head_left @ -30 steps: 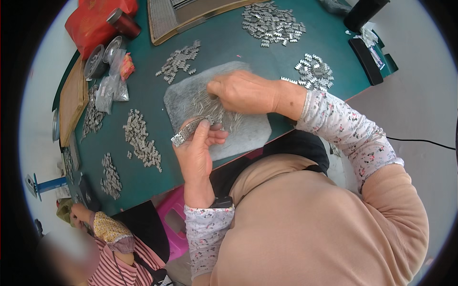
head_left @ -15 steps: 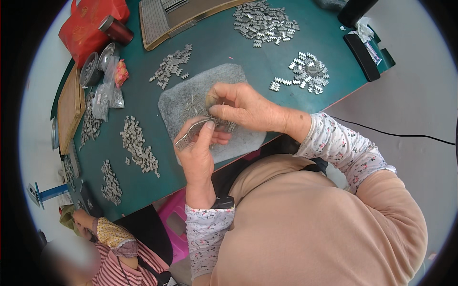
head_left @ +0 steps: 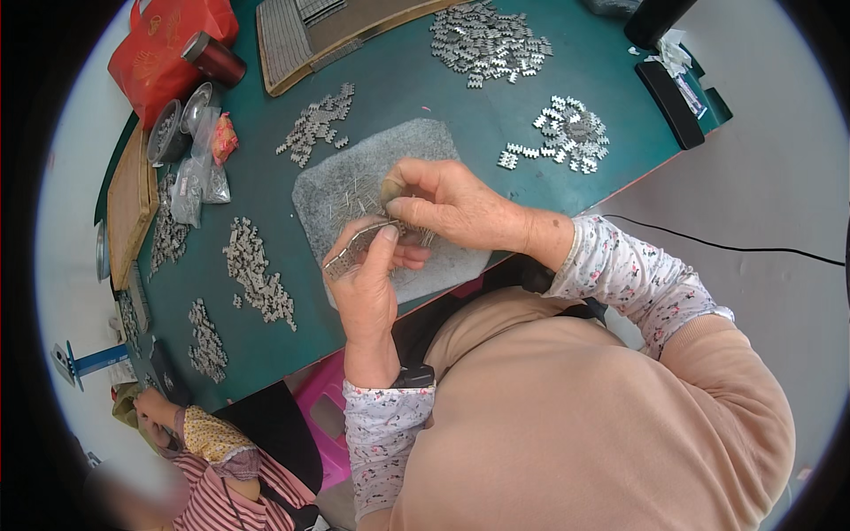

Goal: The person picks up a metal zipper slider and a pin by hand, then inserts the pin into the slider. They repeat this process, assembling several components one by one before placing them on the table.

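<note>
My left hand point(head_left: 367, 279) is closed around a short strip of linked metal pieces point(head_left: 347, 254), its thumb pressing on the strip's upper side. Right beside it, my right hand point(head_left: 438, 202) pinches at the strip's far end with thumb and forefinger together. Whatever lies between those fingertips is too small to make out, perhaps hidden by the thumb. Beneath both hands is a grey felt mat point(head_left: 319, 177). Thin metal pins point(head_left: 354, 199) lie scattered on the mat, partly covered by my hands.
Piles of toothed metal pieces point(head_left: 491, 44) lie about the green table point(head_left: 390, 80), with another heap point(head_left: 257, 274) at left. A wooden tray point(head_left: 274, 75), a red bag point(head_left: 173, 53), a dark red cup point(head_left: 212, 60) and a black case point(head_left: 670, 106) stand around. A co-worker's hand point(head_left: 155, 409) shows lower left.
Both hands keep nearly the same pose at the strip. My right hand has shifted very slightly downward, and the whole view has moved a little.
</note>
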The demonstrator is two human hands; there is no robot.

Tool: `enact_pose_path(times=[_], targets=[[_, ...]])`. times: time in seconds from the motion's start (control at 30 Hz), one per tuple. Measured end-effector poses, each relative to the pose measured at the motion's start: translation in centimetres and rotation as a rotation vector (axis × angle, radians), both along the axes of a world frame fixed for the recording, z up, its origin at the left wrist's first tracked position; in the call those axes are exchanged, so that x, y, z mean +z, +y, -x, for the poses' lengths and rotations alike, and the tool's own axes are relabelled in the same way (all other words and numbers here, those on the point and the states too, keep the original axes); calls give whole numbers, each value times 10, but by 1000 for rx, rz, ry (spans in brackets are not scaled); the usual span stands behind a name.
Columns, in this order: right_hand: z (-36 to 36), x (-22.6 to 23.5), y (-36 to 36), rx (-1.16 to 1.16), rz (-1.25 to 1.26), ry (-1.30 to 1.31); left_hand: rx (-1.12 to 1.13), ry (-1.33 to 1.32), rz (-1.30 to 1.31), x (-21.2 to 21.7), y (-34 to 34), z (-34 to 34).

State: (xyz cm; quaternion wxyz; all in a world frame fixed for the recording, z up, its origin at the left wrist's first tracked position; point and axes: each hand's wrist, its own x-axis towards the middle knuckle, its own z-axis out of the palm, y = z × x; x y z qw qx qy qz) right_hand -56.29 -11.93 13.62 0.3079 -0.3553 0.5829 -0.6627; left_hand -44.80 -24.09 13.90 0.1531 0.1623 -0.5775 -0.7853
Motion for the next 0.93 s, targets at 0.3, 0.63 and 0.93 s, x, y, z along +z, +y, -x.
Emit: enact_pose_path(times=[0.3,0.63,0.93], targets=[[-1,0,1,-9,28,19,-2,-3,-21,2,0,1],[-13,4,7,-373,63,718,12,-32,162,7,4,3],[-5,19,21,-335,-39,747,-144,-6,-38,6,-4,13]])
